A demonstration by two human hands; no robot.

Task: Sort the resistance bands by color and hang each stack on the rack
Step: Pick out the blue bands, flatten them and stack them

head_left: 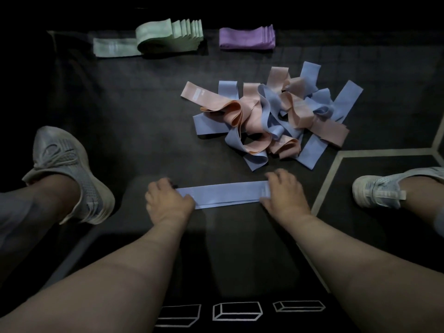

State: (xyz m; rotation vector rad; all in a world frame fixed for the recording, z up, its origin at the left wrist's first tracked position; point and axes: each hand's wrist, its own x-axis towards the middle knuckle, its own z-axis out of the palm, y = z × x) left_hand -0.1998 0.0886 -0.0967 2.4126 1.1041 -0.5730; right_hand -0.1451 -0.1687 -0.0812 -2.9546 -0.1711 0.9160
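At lower centre the left hand (168, 200) and right hand (284, 195) grip, fingers curled, the ends of a flattened blue band (228, 194), apparently starting that stack; next likely means pulling another blue from the tangled pile (269, 116) above.

The flat band (228, 194) is light blue; the loose pile (269, 116) mixes light blue and peach-pink bands. The green stack (168, 36) is pale mint; the purple stack (246, 37) is lilac. The floor (120, 116) is black with 3 white box outlines.
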